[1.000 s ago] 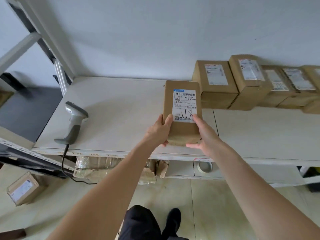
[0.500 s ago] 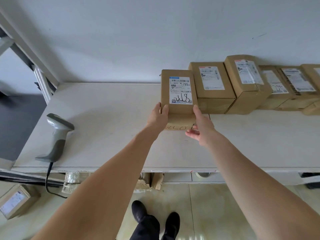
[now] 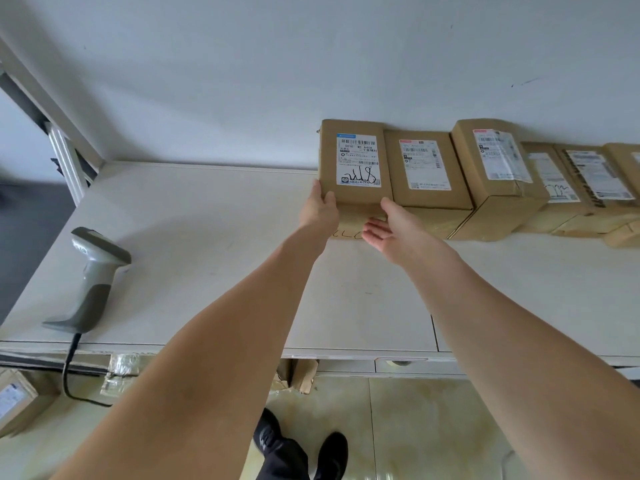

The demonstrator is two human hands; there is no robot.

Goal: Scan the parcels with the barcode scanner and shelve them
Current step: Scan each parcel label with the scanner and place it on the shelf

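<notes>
I see the parcel [image 3: 355,162] standing on the white desk [image 3: 194,244] against the wall, at the left end of a row of boxes [image 3: 491,174], its right side touching the next one and its label facing me with a black scrawl at the bottom. My left hand [image 3: 320,211] holds its lower left corner, thumb on the front face and fingers round the side. My right hand [image 3: 389,226] is loose at the lower right corner, fingers straight and palm turned up, only the tips near the cardboard; I cannot tell whether they touch. All the boxes in the row are taped closed, so I see nothing of what they contain. The scanner [image 3: 93,282] lies on the left part of the desk, well apart from the parcel, its cable dropping over the front edge. Another box [image 3: 15,400] sits on the floor below at the left. Compared with half a second ago, the parcel has gone back from the middle of the desk to the wall and closed up against the row, and my right hand has slackened from the side grip it had then.
</notes>
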